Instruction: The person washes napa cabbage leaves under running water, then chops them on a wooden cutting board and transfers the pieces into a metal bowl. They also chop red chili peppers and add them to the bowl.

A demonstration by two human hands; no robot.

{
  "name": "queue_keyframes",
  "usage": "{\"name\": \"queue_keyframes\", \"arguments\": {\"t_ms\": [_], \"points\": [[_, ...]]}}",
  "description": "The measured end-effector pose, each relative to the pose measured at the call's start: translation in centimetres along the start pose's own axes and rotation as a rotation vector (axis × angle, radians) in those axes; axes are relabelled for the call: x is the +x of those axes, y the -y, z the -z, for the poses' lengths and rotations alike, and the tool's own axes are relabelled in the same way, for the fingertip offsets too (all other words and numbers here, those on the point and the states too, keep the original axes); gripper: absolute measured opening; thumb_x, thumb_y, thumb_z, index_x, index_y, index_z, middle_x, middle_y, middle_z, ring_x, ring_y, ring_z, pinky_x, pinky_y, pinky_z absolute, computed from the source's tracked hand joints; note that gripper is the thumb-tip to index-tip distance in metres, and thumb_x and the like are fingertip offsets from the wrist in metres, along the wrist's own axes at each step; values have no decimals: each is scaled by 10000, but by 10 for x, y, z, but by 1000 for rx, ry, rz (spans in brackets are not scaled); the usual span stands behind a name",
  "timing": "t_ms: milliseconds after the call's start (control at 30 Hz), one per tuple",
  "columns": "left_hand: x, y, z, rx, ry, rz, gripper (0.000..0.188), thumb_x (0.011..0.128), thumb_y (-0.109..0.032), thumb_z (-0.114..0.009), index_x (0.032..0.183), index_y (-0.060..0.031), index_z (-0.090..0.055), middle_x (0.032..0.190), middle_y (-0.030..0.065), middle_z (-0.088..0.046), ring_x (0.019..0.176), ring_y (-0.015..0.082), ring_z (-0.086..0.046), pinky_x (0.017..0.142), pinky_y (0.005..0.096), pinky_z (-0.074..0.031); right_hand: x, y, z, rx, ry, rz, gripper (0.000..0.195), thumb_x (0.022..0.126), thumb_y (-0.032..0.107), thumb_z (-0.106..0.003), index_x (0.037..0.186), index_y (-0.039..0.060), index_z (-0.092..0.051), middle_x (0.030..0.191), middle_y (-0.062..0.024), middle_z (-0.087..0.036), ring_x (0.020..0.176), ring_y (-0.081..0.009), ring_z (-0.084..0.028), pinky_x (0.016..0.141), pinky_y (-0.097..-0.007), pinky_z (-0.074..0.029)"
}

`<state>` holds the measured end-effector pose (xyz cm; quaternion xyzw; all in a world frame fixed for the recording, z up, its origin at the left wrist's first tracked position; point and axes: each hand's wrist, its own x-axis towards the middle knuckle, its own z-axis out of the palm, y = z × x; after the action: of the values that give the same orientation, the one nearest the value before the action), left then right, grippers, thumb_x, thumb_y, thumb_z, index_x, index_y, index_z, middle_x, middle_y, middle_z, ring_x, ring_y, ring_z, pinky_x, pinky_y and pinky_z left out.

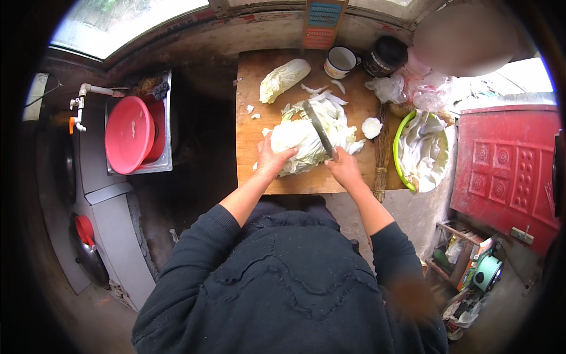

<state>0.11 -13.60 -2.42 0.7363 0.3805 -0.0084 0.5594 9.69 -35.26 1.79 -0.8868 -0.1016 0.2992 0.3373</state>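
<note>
My right hand grips a kitchen knife by its handle end, the dark blade slanting away over the cabbage. Under and left of the blade lies a pale piece of napa cabbage, and my left hand holds its left side with the thumb on top. Loose and cut cabbage leaves are heaped beyond and to the right of the blade. A whole-looking napa cabbage lies at the back left of the wooden table. A white cut cabbage base sits to the right.
An enamel mug and a black jar stand at the back, beside plastic bags. A bundled straw brush lies along the right, next to a green-rimmed basket with white cloth. A pink basin rests in the metal sink at left.
</note>
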Motion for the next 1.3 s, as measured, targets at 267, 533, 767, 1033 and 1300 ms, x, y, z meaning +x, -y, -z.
{"name": "queue_keyframes", "arguments": {"t_ms": [267, 533, 767, 1033, 1300], "points": [[5, 7, 0, 164, -15, -24, 1006, 653, -363, -902, 1471, -47, -408, 1356, 260, -432, 1267, 397, -462, 1106, 442, -401, -52, 29, 30, 8, 161, -60, 355, 870, 164, -679, 1137, -37, -557, 1051, -316, -652, 1060, -491, -609, 898, -494, -483], [4, 9, -5, 255, -5, -35, 1045, 658, -406, -901, 1492, -52, -381, 1388, 244, -418, 1313, 407, -417, 1115, 457, -382, 6, -22, -35, -118, 134, -59, 254, 904, 129, -549, 1097, -25, -610, 1075, -355, -637, 1081, -515, -587, 905, -537, -468], [4, 9, 1, 178, 35, -11, 1063, 648, -411, -912, 1495, -55, -379, 1399, 245, -417, 1337, 411, -395, 1130, 465, -361, 11, -33, -48, -32, 6, 6, 258, 840, 110, -666, 1050, -26, -598, 929, -275, -671, 913, -434, -651, 816, -478, -489], [6, 9, -2, 192, 14, 3, 1045, 648, -382, -913, 1492, -81, -376, 1384, 244, -416, 1318, 417, -400, 1124, 469, -364, -62, 38, 11, 42, 42, -30, 330, 848, 142, -683, 1113, -30, -588, 955, -227, -668, 956, -374, -649, 837, -455, -497], [1, 9, -6, 252, -42, -18, 1048, 646, -397, -913, 1485, -67, -379, 1380, 246, -410, 1289, 431, -406, 1114, 487, -365, -15, 6, -52, -139, 71, -137, 245, 889, 92, -564, 1091, -40, -604, 1067, -329, -652, 1059, -501, -603, 895, -523, -476]]}}
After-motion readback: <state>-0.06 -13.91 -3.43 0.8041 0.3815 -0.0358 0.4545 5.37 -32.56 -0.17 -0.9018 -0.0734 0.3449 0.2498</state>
